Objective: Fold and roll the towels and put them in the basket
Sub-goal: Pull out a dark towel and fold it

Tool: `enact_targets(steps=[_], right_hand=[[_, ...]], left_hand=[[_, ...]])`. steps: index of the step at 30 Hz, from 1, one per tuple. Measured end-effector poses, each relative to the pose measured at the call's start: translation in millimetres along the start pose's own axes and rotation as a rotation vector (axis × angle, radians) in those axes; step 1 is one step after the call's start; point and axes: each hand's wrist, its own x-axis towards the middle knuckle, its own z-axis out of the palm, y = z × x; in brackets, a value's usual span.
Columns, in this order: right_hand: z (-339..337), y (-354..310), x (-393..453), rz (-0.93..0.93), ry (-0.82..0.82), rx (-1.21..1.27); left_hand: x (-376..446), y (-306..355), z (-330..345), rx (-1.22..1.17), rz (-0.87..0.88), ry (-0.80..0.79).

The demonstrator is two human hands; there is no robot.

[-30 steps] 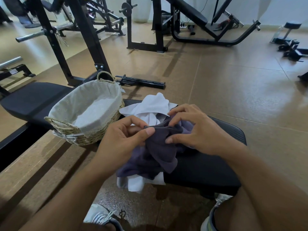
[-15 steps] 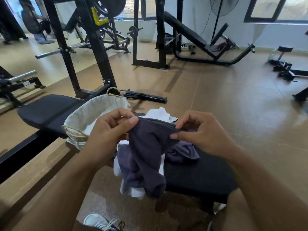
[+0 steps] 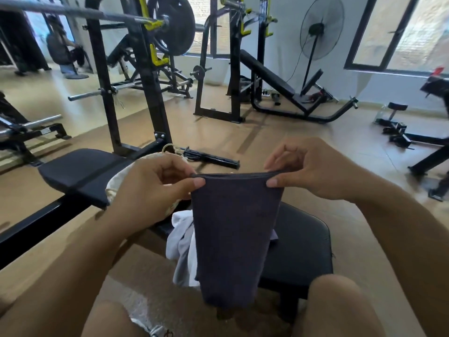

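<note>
A dark purple towel (image 3: 233, 237) hangs straight down in front of me, stretched flat by its top edge. My left hand (image 3: 155, 190) pinches the top left corner and my right hand (image 3: 313, 171) pinches the top right corner. Behind the hanging towel a white towel (image 3: 181, 242) lies crumpled on the black bench pad (image 3: 301, 246). The wicker basket (image 3: 119, 176) with a pale cloth lining stands on the bench at the left, mostly hidden by my left hand.
My knees (image 3: 340, 307) fill the bottom of the view. A second bench pad (image 3: 80, 171) extends left. A squat rack (image 3: 136, 76) with a loaded barbell, an incline bench (image 3: 272, 79), a standing fan (image 3: 318, 32) and a black bar attachment (image 3: 211, 159) stand on the tan floor beyond.
Both hands have lifted the purple towel off the bench and drawn apart, spreading its top edge so it hangs flat. The view has tilted upward.
</note>
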Motion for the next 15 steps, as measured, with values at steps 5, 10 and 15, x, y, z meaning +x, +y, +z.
enact_targets(steps=[5, 10, 15], right_hand=[[-5, -1, -12, 0.015, -0.233, 0.036], [11, 8, -11, 0.084, -0.339, 0.015], [66, 17, 8, 0.104, -0.202, -0.288]], left_hand=[[-20, 13, 1, 0.025, 0.076, -0.07], [-3, -17, 11, -0.072, -0.014, -0.118], [12, -36, 36, -0.038, -0.023, -0.193]])
